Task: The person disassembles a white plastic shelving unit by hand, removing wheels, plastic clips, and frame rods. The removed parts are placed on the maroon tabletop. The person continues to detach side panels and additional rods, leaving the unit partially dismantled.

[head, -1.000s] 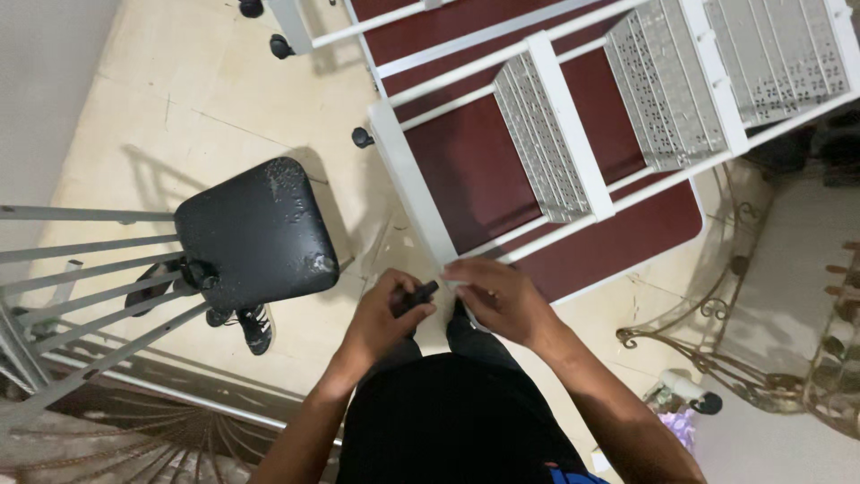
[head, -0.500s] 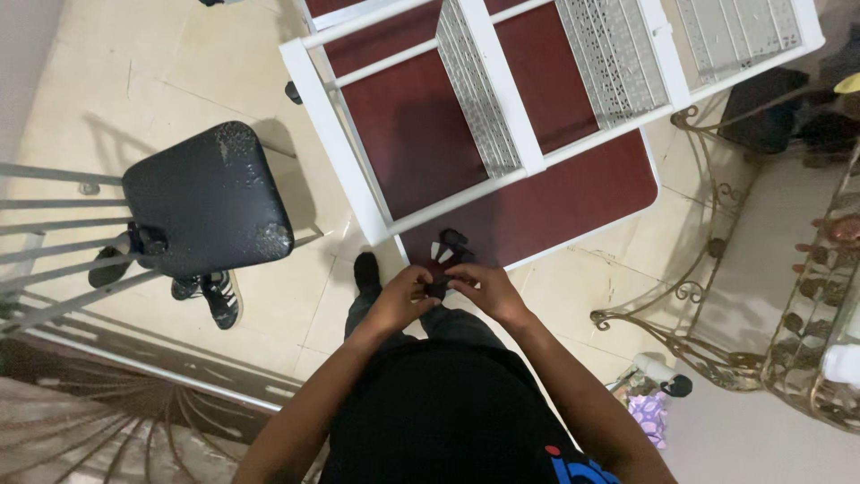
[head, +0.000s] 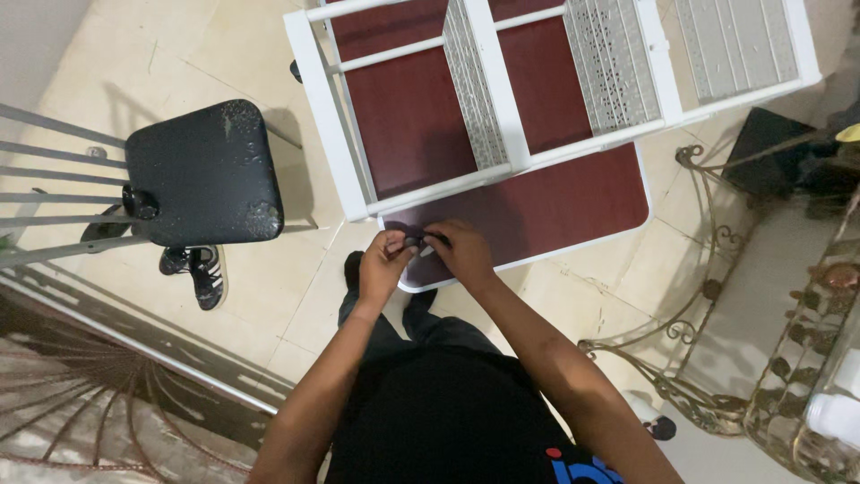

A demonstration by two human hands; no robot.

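Observation:
My left hand (head: 385, 263) and my right hand (head: 462, 248) meet in front of me, both pinching one small dark object (head: 414, 239) between their fingertips. What the object is cannot be made out. The hands hover above the near edge of a dark red board (head: 555, 202) with a white rim that lies on the floor. Just beyond them stands a white metal rack frame (head: 336, 143) with perforated white panels (head: 477, 90) set upright in it.
A black padded stool (head: 204, 172) stands to the left, with a black and white sneaker (head: 206, 273) beside it. Grey railing bars (head: 63, 179) run along the left. An ornate wrought-iron stand (head: 717, 358) is at the right. Tiled floor (head: 170, 54) lies all around.
The view has shifted, so the rack and board now sit higher and more to the centre. Both hands have stayed together on the small dark object and now hover over the board's near edge.

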